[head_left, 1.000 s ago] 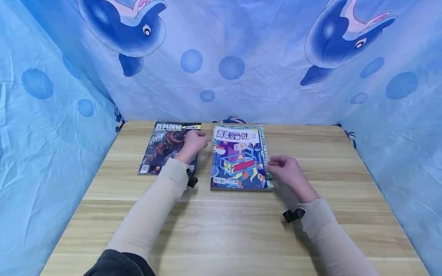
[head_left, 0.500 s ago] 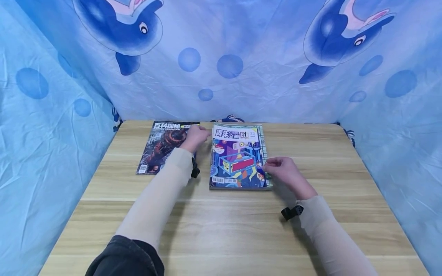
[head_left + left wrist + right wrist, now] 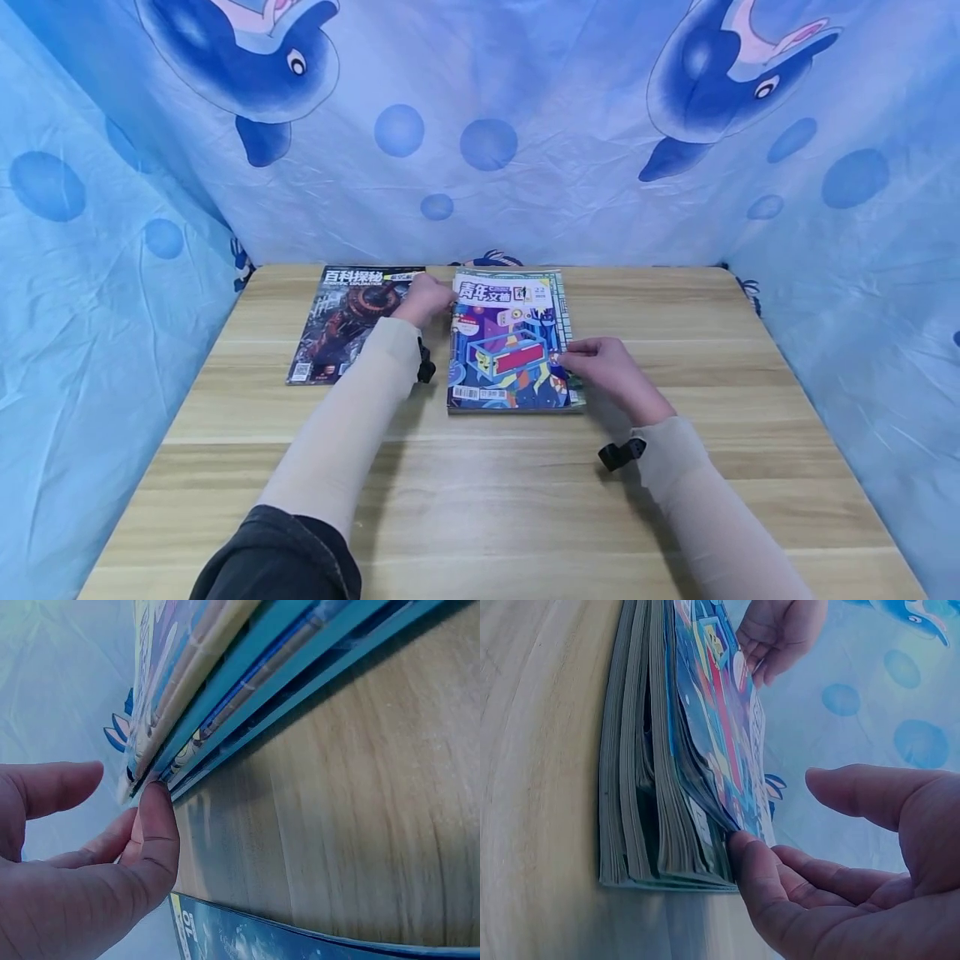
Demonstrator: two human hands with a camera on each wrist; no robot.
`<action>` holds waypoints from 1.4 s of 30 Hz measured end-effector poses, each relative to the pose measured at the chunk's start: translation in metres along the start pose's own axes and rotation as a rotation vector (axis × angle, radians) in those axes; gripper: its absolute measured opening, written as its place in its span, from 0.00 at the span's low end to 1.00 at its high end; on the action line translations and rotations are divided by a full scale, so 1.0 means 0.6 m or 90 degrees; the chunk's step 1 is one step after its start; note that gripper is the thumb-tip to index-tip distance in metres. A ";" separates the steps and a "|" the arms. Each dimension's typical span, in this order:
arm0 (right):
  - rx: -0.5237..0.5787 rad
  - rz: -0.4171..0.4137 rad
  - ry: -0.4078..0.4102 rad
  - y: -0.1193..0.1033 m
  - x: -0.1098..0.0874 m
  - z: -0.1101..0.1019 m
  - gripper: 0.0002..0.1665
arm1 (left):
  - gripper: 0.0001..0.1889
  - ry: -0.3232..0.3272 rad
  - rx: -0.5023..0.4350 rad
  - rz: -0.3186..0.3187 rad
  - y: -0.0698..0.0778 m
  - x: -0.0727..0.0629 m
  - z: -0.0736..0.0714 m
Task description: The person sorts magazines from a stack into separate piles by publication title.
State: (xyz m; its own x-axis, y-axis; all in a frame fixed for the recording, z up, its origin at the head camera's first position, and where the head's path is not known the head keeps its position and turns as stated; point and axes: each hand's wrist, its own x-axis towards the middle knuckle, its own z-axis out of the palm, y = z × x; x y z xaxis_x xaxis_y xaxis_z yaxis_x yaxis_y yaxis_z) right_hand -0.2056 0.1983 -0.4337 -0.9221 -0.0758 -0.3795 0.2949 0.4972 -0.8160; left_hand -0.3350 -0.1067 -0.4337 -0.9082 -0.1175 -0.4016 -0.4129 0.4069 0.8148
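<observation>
In the head view a stack of magazines [image 3: 498,358] lies flat at the middle of the table, a purple and blue one on top. A green-edged cover shows beneath it on the right, slightly out of line. My left hand [image 3: 426,298] reaches the stack's upper left side; in the left wrist view its fingertips [image 3: 156,799] touch the spines, thumb apart. At the right side is my right hand [image 3: 611,375]. Its index fingertip [image 3: 744,844] touches the top magazine's edge in the right wrist view, with the thumb held away.
A dark magazine with a red machine on its cover [image 3: 337,333] lies left of the stack, partly under my left forearm. Blue dolphin-print cloth [image 3: 487,208] encloses the wooden table [image 3: 480,500] at the back and sides.
The left hand has come slightly right, against the stack's left side. My right hand has shifted a little left, onto the top magazine's edge. The head view has turned slightly.
</observation>
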 end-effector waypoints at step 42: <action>0.032 -0.027 0.004 0.004 0.014 0.017 0.32 | 0.09 -0.048 -0.049 0.041 -0.008 -0.010 0.004</action>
State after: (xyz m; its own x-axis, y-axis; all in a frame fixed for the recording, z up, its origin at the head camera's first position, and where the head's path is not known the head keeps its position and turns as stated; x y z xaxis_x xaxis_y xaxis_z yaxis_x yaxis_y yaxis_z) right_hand -0.2100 0.1899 -0.4433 -0.9356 -0.0897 -0.3414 0.2677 0.4501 -0.8519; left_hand -0.3272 -0.1057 -0.4360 -0.9265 -0.0237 -0.3755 -0.3607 0.3398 0.8686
